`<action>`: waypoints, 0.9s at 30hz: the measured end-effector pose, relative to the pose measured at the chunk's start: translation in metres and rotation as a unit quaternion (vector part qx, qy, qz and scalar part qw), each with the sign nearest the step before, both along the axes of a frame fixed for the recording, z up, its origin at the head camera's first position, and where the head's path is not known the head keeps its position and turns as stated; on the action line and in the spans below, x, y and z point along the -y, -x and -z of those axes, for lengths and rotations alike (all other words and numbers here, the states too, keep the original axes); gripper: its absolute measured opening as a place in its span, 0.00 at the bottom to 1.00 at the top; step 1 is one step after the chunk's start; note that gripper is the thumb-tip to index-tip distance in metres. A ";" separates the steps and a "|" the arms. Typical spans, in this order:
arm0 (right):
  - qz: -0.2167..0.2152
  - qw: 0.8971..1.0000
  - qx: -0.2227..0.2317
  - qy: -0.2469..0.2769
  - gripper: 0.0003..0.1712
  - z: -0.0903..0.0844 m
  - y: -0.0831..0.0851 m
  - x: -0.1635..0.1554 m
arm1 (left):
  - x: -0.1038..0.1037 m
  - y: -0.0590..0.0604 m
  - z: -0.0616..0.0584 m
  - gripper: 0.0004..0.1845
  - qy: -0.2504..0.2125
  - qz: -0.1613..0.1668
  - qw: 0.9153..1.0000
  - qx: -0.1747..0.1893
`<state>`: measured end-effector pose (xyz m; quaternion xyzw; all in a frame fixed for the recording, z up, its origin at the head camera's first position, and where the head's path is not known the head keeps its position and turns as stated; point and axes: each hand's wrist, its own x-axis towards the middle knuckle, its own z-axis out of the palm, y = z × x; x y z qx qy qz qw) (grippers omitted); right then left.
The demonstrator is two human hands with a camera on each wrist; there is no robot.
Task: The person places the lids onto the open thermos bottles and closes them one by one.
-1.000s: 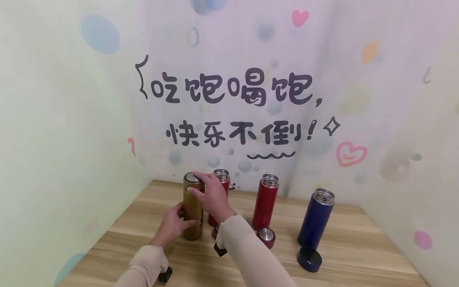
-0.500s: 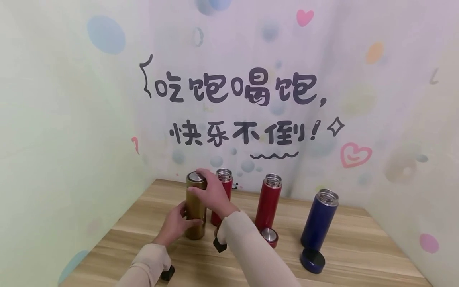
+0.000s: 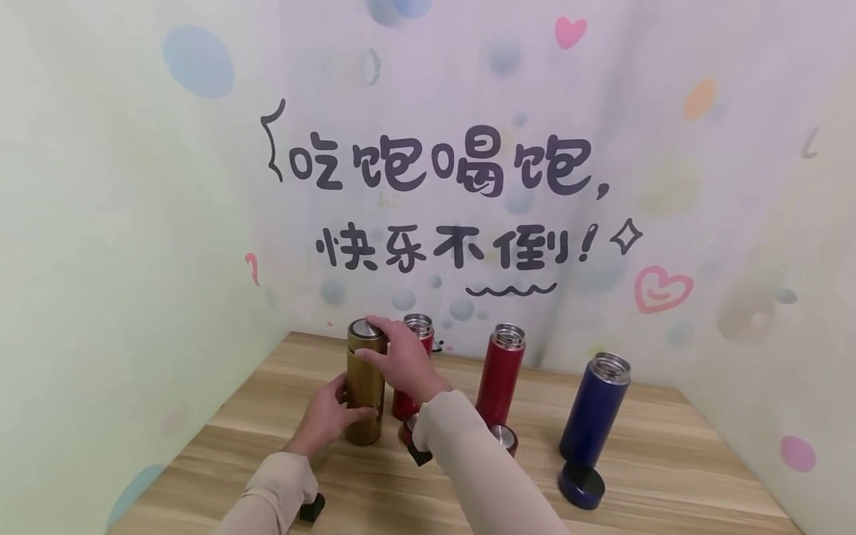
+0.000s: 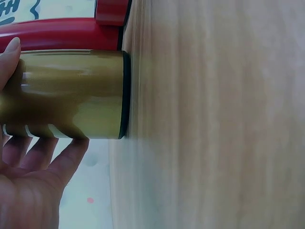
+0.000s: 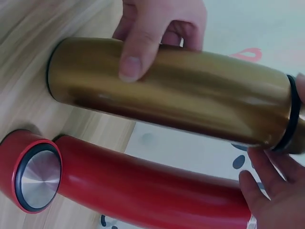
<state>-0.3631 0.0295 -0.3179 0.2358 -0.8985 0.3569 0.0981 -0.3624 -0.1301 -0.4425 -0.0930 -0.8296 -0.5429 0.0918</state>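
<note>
Wooden table (image 3: 642,453), red flasks (image 3: 498,383) beside gold flask (image 3: 364,394)

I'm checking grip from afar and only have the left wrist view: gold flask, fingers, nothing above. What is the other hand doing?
Observer: The right hand grips the lid on top of the gold flask.
Operator: Is the flask standing?
Observer: Yes, upright on the wooden table; the left hand holds its lower body.
Operator: Other flasks capped?
Observer: No. Two red flasks and a blue flask stand open, with the blue lid lying at the blue flask's foot.
</note>
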 end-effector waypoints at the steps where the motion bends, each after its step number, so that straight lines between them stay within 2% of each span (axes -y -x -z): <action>1: 0.014 1.000 -0.008 -0.008 0.37 0.001 -0.002 0.002 | 0.000 0.000 0.000 0.42 0.000 0.000 1.000 -0.001; 7: 0.087 0.991 -0.082 -0.053 0.36 0.008 -0.008 0.012 | -0.001 0.001 0.004 0.41 -0.002 0.000 1.000 -0.009; 11: 0.137 0.971 -0.161 -0.115 0.36 0.011 -0.010 0.017 | -0.003 0.000 0.003 0.38 -0.011 0.002 1.000 -0.015; 13: 0.154 0.960 -0.186 -0.143 0.38 0.011 -0.011 0.018 | -0.003 0.001 0.002 0.38 -0.015 0.005 1.000 -0.016; 15: 0.156 0.958 -0.186 -0.151 0.39 0.010 -0.011 0.018 | -0.003 0.001 0.002 0.38 -0.015 0.007 1.000 -0.015; 17: 0.136 0.970 -0.155 -0.125 0.41 0.007 -0.011 0.015 | -0.003 0.002 0.002 0.39 -0.013 0.006 1.000 -0.013; 19: 0.091 0.987 -0.111 -0.077 0.40 0.003 -0.009 0.011 | -0.003 0.003 0.001 0.39 -0.011 0.006 1.000 -0.010; 21: 0.036 0.996 -0.070 -0.034 0.38 0.000 -0.006 0.005 | -0.002 0.004 0.001 0.40 -0.010 0.007 1.000 -0.008; 24: -0.040 0.999 -0.014 0.002 0.34 -0.006 -0.002 -0.003 | -0.001 0.005 0.002 0.41 -0.011 0.007 1.000 -0.006; 27: -0.081 0.997 0.020 0.005 0.32 -0.009 0.002 -0.009 | -0.001 0.006 0.004 0.42 -0.012 0.007 1.000 -0.006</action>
